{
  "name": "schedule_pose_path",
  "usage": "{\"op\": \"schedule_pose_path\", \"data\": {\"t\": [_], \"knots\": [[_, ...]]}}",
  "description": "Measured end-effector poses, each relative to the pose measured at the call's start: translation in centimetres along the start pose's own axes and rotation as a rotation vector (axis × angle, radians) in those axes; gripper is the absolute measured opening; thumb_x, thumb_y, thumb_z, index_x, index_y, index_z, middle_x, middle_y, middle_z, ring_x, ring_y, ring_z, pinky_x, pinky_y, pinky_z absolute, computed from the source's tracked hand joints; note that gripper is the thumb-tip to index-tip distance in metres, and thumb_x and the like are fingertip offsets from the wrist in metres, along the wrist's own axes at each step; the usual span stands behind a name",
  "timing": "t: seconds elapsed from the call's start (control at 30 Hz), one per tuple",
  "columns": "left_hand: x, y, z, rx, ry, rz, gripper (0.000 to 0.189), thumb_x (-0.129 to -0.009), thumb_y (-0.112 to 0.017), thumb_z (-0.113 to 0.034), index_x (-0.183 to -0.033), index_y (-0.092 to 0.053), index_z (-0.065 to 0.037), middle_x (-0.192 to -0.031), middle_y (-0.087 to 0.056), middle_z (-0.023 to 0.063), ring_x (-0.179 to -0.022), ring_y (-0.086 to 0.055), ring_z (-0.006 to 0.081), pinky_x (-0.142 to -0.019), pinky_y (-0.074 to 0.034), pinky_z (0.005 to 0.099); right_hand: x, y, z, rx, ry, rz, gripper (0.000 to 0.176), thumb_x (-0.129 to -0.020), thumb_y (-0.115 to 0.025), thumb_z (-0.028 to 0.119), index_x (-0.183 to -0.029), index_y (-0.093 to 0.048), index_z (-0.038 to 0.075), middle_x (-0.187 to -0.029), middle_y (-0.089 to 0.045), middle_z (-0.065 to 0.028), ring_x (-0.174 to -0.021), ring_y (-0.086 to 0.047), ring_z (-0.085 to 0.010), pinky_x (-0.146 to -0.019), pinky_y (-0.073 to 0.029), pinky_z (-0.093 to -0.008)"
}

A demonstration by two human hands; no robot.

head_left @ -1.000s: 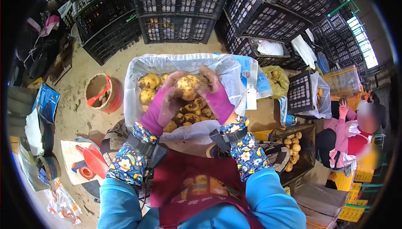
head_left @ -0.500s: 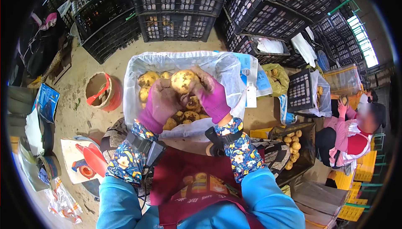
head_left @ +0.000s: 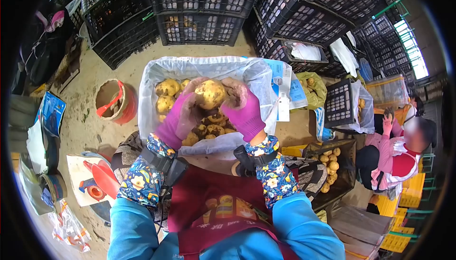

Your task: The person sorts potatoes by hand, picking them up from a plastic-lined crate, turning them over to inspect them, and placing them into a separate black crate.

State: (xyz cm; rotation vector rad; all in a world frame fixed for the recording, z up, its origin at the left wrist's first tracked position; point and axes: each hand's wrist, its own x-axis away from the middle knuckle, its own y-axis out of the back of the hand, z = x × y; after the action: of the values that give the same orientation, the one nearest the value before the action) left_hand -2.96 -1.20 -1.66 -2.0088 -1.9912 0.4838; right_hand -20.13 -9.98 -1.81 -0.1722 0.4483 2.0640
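Note:
Both my hands wear soiled purple gloves and are closed around one large yellow potato (head_left: 210, 94) with brown soil patches. My left hand (head_left: 182, 113) grips its left side, and my right hand (head_left: 243, 110) presses from the right. The potato is raised above a crate lined with white plastic (head_left: 257, 75). Inside the crate lie several more potatoes (head_left: 166, 103), some streaked with dirt. Part of the heap is hidden behind my hands.
Left of the crate stands a red bucket (head_left: 127, 109). Black crates (head_left: 199, 28) are stacked at the back. At right, a dark-lined container holds potatoes (head_left: 332, 166), and a co-worker (head_left: 394, 155) sits beyond it. A red plastic stool-like item (head_left: 102, 178) is at lower left.
The held potato has turned slightly, showing a dirtier face, and my fingers have shifted around it. The right hand has moved a little lower along its side.

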Motion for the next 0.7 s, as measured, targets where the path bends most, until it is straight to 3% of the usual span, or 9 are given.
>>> {"op": "schedule_pose_path", "data": {"t": [0.07, 0.13, 0.2, 0.3, 0.33, 0.43, 0.53, 0.63, 0.7], "knots": [[0.0, -0.4, 0.0, -0.075, 0.021, 0.016, 0.052, -0.092, -0.048, -0.020, -0.140, -0.035, -0.007, -0.132, -0.048, 0.0099, -0.121, -0.052, 0.0228, -0.103, -0.044, 0.0394, -0.1, 0.1, -0.4, -0.177, -0.102, -0.078, 0.050, -0.078, -0.068, 0.002, -0.126, -0.055, 0.001, -0.105, -0.066, -0.0070, -0.090, -0.065, -0.0132, -0.072, -0.053, -0.0254], [0.1, -1.4, -1.3, 0.224, 0.140, -0.003, 0.052, -0.092, -0.048, -0.021, -0.140, -0.035, -0.008, -0.131, -0.049, 0.0107, -0.120, -0.052, 0.0240, -0.102, -0.044, 0.0384, -0.5, 0.8, -0.9, -0.095, -0.225, -0.055, 0.047, -0.081, -0.065, 0.002, -0.127, -0.054, 0.002, -0.098, -0.066, -0.0048, -0.077, -0.061, -0.0092, -0.064, -0.051, -0.0231], [0.4, -1.6, -1.9, 0.055, -0.018, -0.029, 0.047, -0.091, -0.049, -0.017, -0.135, -0.041, -0.005, -0.130, -0.049, 0.0122, -0.119, -0.053, 0.0241, -0.101, -0.045, 0.0367, -0.7, 1.5, -1.3, -0.217, -0.496, -0.078, 0.045, -0.088, -0.062, 0.007, -0.131, -0.052, 0.003, -0.087, -0.065, -0.0017, -0.060, -0.056, -0.0058, -0.054, -0.047, -0.0211], [0.3, -1.7, -3.3, -0.247, -0.200, -0.024, 0.038, -0.089, -0.052, -0.009, -0.126, -0.051, -0.001, -0.129, -0.050, 0.0145, -0.118, -0.053, 0.0248, -0.099, -0.046, 0.0351, 0.2, 2.3, 1.6, -0.222, -0.517, 0.271, 0.047, -0.092, -0.060, 0.009, -0.136, -0.048, 0.004, -0.093, -0.064, -0.0032, -0.064, -0.057, -0.0071, -0.057, -0.047, -0.0194], [0.2, -1.1, -2.7, -0.378, -0.264, -0.007, 0.035, -0.088, -0.053, -0.005, -0.123, -0.053, 0.000, -0.129, -0.050, 0.0152, -0.118, -0.053, 0.0253, -0.099, -0.046, 0.0350, 0.8, 1.2, 1.8, -0.561, -0.510, 0.287, 0.057, -0.089, -0.064, 0.005, -0.142, -0.041, 0.005, -0.102, -0.062, -0.0057, -0.071, -0.058, -0.0084, -0.062, -0.047, -0.0183], [-0.5, 2.6, 1.4, -0.833, -0.523, 0.025, 0.032, -0.084, -0.056, 0.005, -0.116, -0.059, 0.001, -0.130, -0.050, 0.0172, -0.119, -0.053, 0.0274, -0.098, -0.046, 0.0348, 1.3, -0.2, 0.6, -0.608, -0.448, 0.214, 0.069, -0.085, -0.067, 0.000, -0.145, -0.036, 0.007, -0.110, -0.060, -0.0079, -0.083, -0.059, -0.0100, -0.066, -0.048, -0.0191], [0.0, 0.7, -1.5, -1.061, -0.490, -0.085, 0.038, -0.083, -0.057, 0.008, -0.120, -0.058, -0.001, -0.131, -0.049, 0.0178, -0.119, -0.052, 0.0292, -0.098, -0.046, 0.0347, 1.6, -0.3, 0.3, -0.567, -0.399, 0.227, 0.076, -0.082, -0.070, -0.002, -0.147, -0.032, 0.008, -0.114, -0.060, -0.0092, -0.094, -0.060, -0.0119, -0.069, -0.050, -0.0209], [-0.3, 0.8, 1.4, -0.907, -0.635, -0.213, 0.038, -0.084, -0.060, 0.004, -0.121, -0.058, 0.001, -0.125, -0.054, 0.0146, -0.118, -0.053, 0.0252, -0.097, -0.046, 0.0328, 2.0, -1.0, 0.9, -0.448, -0.376, 0.135, 0.071, -0.083, -0.072, 0.004, -0.144, -0.037, 0.008, -0.116, -0.061, -0.0100, -0.098, -0.062, -0.0142, -0.072, -0.051, -0.0238], [-0.5, -1.3, 1.5, -0.738, -0.414, -0.306, 0.037, -0.085, -0.063, -0.001, -0.122, -0.057, 0.002, -0.121, -0.057, 0.0123, -0.115, -0.053, 0.0216, -0.095, -0.046, 0.0314, 1.9, -1.5, 1.2, -0.131, -0.266, 0.069, 0.068, -0.081, -0.075, 0.008, -0.141, -0.042, 0.007, -0.118, -0.062, -0.0106, -0.100, -0.063, -0.0162, -0.077, -0.052, -0.0265]]}}
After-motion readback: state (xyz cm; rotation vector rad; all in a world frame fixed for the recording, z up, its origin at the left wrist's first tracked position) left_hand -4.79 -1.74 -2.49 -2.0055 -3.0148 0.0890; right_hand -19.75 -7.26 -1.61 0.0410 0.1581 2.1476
